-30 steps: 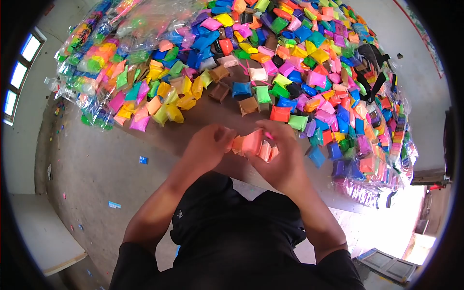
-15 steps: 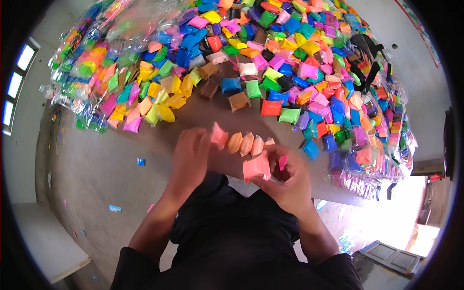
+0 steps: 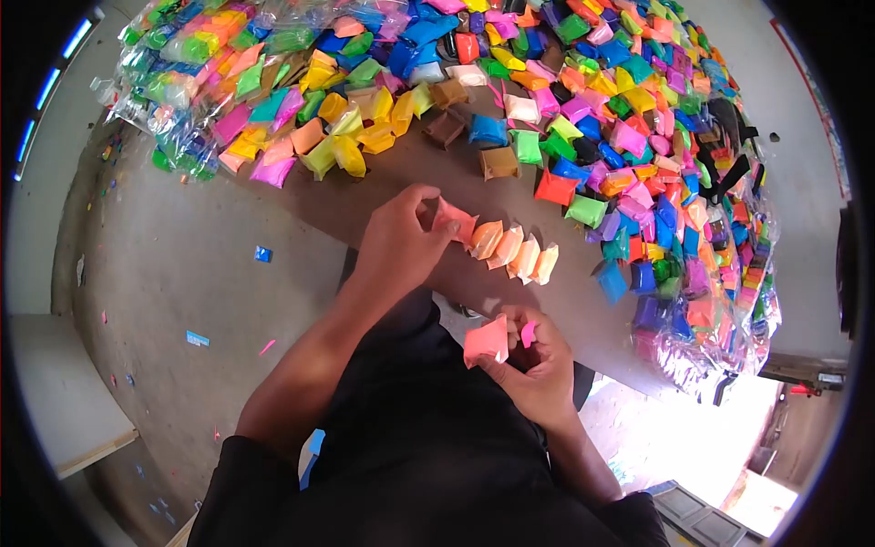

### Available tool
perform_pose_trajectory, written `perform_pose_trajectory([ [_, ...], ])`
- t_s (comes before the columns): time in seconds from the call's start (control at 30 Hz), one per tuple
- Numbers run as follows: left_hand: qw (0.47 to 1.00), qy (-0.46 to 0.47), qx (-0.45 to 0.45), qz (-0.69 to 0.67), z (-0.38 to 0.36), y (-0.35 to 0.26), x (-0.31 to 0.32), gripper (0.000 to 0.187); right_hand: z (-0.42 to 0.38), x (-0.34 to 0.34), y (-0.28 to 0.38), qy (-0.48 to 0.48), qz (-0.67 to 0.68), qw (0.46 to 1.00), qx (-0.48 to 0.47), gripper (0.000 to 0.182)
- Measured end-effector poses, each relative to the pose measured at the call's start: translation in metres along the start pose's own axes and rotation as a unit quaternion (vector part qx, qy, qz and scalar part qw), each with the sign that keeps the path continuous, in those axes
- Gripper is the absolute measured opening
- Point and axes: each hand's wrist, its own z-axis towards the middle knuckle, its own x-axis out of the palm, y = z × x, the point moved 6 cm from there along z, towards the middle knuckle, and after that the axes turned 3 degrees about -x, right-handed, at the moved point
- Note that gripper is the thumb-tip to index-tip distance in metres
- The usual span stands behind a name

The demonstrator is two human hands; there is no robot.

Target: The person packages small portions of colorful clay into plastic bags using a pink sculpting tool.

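My left hand (image 3: 406,239) pinches a coral-pink soft packet (image 3: 456,224) at the near end of a short row on the brown table (image 3: 365,210). Beside that packet lie several light-orange packets (image 3: 507,248), lined up side by side and slanting down to the right. Lower down, by the table's front edge and close to my body, my right hand (image 3: 540,372) grips a salmon packet (image 3: 486,342) between thumb and fingers. A small bright-pink scrap (image 3: 529,334) also shows between the fingers of that hand.
A large heap of small colourful packets (image 3: 629,137) covers the far side of the table. Clear plastic bags (image 3: 164,118) lie at its left, more plastic (image 3: 702,365) at its right. A blue packet (image 3: 263,254) and scraps lie on the floor.
My right hand has drawn down away from the row toward my body, still with the salmon packet. My left hand stays by the row's end with the coral packet. The camera view has shifted.
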Motion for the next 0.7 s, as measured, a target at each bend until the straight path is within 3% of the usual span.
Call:
perform_pose_trajectory([
  [0.13, 0.995, -0.049, 0.088, -0.018, 0.000, -0.019, 0.002, 0.026, -0.012, 0.000, -0.012, -0.016, -0.005, 1.000, 0.022, 0.048],
  [0.2, 0.967, -0.069, 0.240, 0.052, -0.009, -0.041, 0.005, 0.018, -0.015, 0.000, -0.015, -0.023, 0.014, 0.999, 0.028, 0.050],
  [0.33, 0.952, -0.052, 0.299, 0.040, -0.016, -0.049, 0.013, 0.016, -0.017, -0.007, -0.020, -0.036, -0.042, 0.997, 0.051, 0.053],
  [0.43, 0.966, -0.041, 0.242, -0.078, -0.014, -0.036, 0.014, 0.011, -0.015, -0.011, -0.020, -0.063, -0.047, 0.996, 0.042, 0.054],
  [0.5, 0.967, -0.008, 0.139, -0.213, -0.010, -0.020, 0.016, 0.012, -0.015, -0.014, -0.026, -0.055, -0.040, 0.997, 0.047, 0.052],
  [0.63, 0.971, -0.022, 0.058, -0.232, -0.002, -0.003, 0.020, 0.019, -0.014, -0.016, -0.028, -0.059, -0.034, 0.997, 0.045, 0.052],
  [0.7, 0.965, 0.040, -0.018, -0.260, -0.002, -0.002, 0.026, 0.026, -0.014, -0.018, -0.027, -0.046, -0.106, 0.992, 0.042, 0.054],
])
